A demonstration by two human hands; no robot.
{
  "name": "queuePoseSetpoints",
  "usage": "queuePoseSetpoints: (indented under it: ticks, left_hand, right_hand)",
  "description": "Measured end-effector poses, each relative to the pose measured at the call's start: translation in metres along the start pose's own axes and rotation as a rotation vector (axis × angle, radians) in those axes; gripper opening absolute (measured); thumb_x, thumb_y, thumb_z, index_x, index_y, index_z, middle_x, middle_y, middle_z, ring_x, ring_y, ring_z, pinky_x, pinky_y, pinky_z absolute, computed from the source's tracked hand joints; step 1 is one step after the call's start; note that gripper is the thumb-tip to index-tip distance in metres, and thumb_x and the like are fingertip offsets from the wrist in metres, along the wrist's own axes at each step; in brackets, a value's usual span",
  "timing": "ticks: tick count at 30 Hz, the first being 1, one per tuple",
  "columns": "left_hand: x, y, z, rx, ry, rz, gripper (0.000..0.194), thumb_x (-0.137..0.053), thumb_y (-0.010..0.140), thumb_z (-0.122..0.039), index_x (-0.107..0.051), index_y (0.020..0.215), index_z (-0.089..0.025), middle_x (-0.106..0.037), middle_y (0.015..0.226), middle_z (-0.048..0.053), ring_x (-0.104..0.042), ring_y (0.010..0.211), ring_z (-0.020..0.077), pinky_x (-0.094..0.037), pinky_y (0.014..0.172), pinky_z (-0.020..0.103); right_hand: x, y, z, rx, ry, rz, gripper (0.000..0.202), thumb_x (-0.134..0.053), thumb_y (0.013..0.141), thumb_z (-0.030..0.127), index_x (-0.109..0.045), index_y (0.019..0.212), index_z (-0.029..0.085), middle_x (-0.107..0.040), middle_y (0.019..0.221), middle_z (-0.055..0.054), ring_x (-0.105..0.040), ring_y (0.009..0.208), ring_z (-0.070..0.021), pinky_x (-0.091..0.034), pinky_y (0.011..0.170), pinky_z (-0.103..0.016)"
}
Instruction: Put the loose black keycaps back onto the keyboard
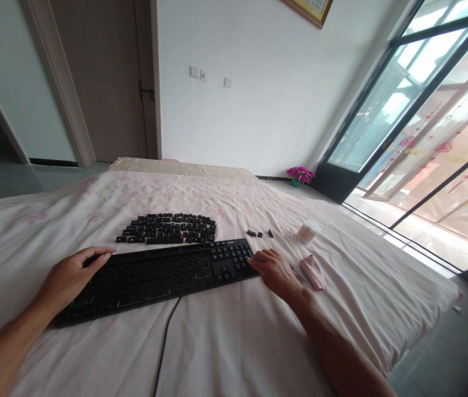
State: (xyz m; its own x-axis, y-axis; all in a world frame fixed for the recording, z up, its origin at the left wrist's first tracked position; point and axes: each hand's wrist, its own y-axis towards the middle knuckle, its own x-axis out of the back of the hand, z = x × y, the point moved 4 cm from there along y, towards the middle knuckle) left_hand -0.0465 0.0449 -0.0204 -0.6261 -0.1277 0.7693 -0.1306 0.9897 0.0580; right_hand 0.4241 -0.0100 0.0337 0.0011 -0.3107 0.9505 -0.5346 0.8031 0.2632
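Your left hand (65, 277) is at the back edge of the keyboard (147, 278), thumb and forefinger close together; you cannot tell from here whether it pinches the edge. Your right hand (274, 270) has its fingers curled around the right end, by the number pad. The keyboard lies aslant on the bed (221, 353), its main section bare of caps, its number pad capped.

Watch the loose caps (163, 240) just behind it: if you push or swing the keyboard away from you, its back edge could scatter their rows. The sheet is soft and wrinkled, so a tug on it could tip or mix them too. A pull on the cable (166, 336) could skew the keyboard. Sweep your right hand outward, and it could knock the tub (308, 232) or drag the pink cloth (313, 273).
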Motion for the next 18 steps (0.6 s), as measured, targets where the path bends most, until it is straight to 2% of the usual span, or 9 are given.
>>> queuePoseSetpoints:
  ticks: [7, 13, 18]
  left_hand:
    - [0.003, -0.002, -0.005, -0.015, -0.008, -0.013, 0.044, -0.048, 0.081, -0.053, -0.066, 0.109, -0.025, -0.071, 0.108, 0.0, -0.065, 0.095, 0.0204, -0.047, 0.08, 0.024]
    - [0.004, -0.003, -0.007, 0.01, 0.005, -0.002, 0.047, -0.048, 0.08, -0.055, -0.066, 0.11, -0.023, -0.071, 0.105, 0.001, -0.066, 0.09, 0.0209, -0.048, 0.076, 0.025]
    - [0.003, -0.003, -0.006, 0.024, 0.001, 0.0, 0.046, -0.048, 0.08, -0.056, -0.066, 0.109, -0.025, -0.071, 0.106, 0.001, -0.066, 0.09, 0.0219, -0.048, 0.075, 0.026]
  right_hand:
    - [0.0, -0.002, 0.013, -0.038, -0.087, 0.032, 0.024, -0.043, 0.094, 0.015, -0.065, 0.102, 0.021, -0.062, 0.083, -0.006, -0.05, 0.075, -0.0186, -0.033, 0.07, -0.034]
    - [-0.003, -0.012, 0.025, -0.097, -0.112, 0.055, 0.052, -0.045, 0.078, -0.003, -0.053, 0.126, 0.015, -0.061, 0.103, -0.011, -0.051, 0.091, -0.0245, -0.038, 0.077, -0.036]
    - [-0.003, -0.018, 0.031, -0.147, -0.073, 0.028, 0.055, -0.044, 0.076, -0.003, -0.053, 0.127, 0.016, -0.06, 0.112, -0.012, -0.049, 0.1, -0.0255, -0.039, 0.086, -0.038]
